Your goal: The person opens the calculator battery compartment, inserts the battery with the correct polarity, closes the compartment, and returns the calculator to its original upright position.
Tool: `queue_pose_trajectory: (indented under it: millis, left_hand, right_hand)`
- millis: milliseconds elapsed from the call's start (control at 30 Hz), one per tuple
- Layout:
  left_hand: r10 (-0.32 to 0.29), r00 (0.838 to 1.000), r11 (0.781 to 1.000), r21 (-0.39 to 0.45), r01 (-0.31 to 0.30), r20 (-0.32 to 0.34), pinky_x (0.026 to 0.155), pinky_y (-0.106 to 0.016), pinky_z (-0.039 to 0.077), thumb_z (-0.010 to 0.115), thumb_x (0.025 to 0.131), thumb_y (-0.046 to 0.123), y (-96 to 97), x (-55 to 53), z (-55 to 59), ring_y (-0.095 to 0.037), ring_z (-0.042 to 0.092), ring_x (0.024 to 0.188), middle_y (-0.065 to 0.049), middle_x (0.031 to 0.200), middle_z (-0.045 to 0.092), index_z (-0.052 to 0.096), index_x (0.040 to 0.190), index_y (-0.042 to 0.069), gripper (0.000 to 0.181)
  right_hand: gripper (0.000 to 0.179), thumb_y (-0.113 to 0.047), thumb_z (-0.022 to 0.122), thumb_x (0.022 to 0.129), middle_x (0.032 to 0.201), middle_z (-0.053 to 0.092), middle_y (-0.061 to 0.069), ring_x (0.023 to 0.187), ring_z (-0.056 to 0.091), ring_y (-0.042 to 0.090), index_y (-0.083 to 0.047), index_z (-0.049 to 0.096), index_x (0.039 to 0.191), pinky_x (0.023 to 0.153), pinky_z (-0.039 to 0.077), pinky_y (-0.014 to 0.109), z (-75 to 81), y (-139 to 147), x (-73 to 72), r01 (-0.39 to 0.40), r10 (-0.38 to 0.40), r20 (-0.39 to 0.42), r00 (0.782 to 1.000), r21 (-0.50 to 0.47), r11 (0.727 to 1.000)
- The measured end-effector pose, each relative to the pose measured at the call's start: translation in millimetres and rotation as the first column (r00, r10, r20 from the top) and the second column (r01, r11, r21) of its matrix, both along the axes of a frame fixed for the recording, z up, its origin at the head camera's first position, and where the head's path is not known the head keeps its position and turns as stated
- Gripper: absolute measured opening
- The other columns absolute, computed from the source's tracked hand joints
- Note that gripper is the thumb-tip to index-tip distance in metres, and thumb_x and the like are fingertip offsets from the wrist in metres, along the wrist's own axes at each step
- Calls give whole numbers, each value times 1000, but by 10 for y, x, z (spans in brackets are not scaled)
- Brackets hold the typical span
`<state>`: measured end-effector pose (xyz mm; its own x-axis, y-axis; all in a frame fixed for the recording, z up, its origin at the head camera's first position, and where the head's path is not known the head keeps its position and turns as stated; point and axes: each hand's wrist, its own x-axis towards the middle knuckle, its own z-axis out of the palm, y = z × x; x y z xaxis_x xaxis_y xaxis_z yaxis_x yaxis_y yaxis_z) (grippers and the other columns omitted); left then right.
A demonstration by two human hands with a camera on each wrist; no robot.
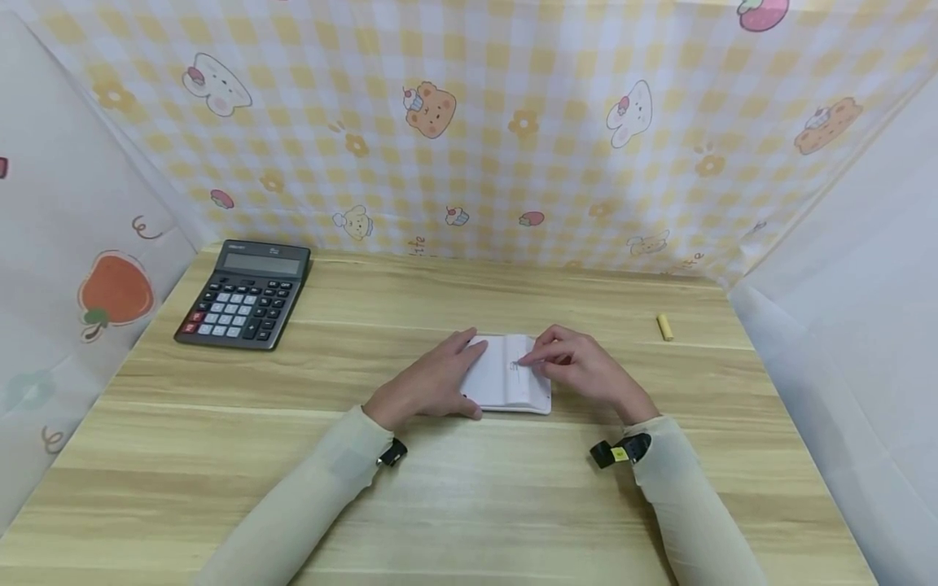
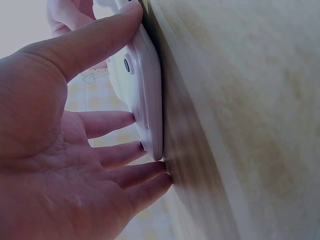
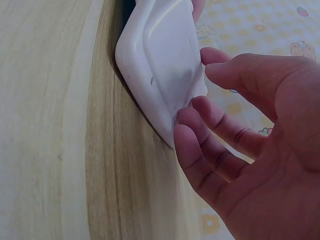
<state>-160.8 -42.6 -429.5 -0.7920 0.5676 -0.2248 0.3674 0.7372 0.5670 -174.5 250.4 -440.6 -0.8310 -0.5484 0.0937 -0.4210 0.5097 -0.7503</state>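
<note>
Lying well apart at the far left, a dark grey plastic calculator point(image 1: 243, 295) with pale and red keys sits on the pale wood-grain bench point(image 1: 476, 505) and poses no apparent hazard. Next, the left hand point(image 1: 437, 378) grips the left end of a white, round-cornered plastic device point(image 1: 493, 378), thumb at the near edge, fingers spread towards the far one. Should that grip loosen, the device, lying flat between both hands, could skid or twist. Across its face runs a raised white strip point(image 1: 519, 387); uneven fingertip pressure might tilt or stress it. The right hand point(image 1: 582, 366) has its fingers loosely bent and parted, index fingertip touching the strip, nothing plainly pinched; a slip there appears the likeliest fault. Farthest right, a small yellow cylinder point(image 1: 664, 327) lies on its side and could roll if the bench were jolted.
</note>
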Motion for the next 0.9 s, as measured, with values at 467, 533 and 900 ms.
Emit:
queue_pose_trajectory:
  millis: [467, 533, 900]
  left_hand:
    - [-1, 1000, 1000, 10, 1, -4, 132, -50, 25, 97, 87, 30, -3, -5, -4, -36, 17, 168, -17, 182, 17, 35, 172, 5, 108]
    - [6, 1000, 1000, 11, -6, -6, 132, -50, 26, 98, 87, 29, 2, 6, 5, -36, 18, 167, -17, 182, 17, 35, 172, 4, 108]
    - [94, 993, 993, -71, -99, -65, 125, -55, 38, 97, 87, 28, 114, 170, 144, -48, 36, 157, -24, 179, 24, 39, 168, -3, 104]
  right_hand:
    - [28, 0, 71, 104, 121, 73, 6, 105, 66, 25, -10, 84, 127, 88, 55, 33, -16, 117, -32, 20, -19, 59, 998, -20, 1000]
    - [31, 0, 71, 104, 122, 74, 7, 106, 68, 25, -9, 81, 132, 90, 57, 36, -17, 131, -42, 39, -39, 53, 998, 0, 999]
    - [39, -5, 75, 103, 136, 72, 17, 112, 71, 31, 0, 70, 141, 96, 58, 50, -27, 143, -57, 155, -158, 36, 987, 77, 985]
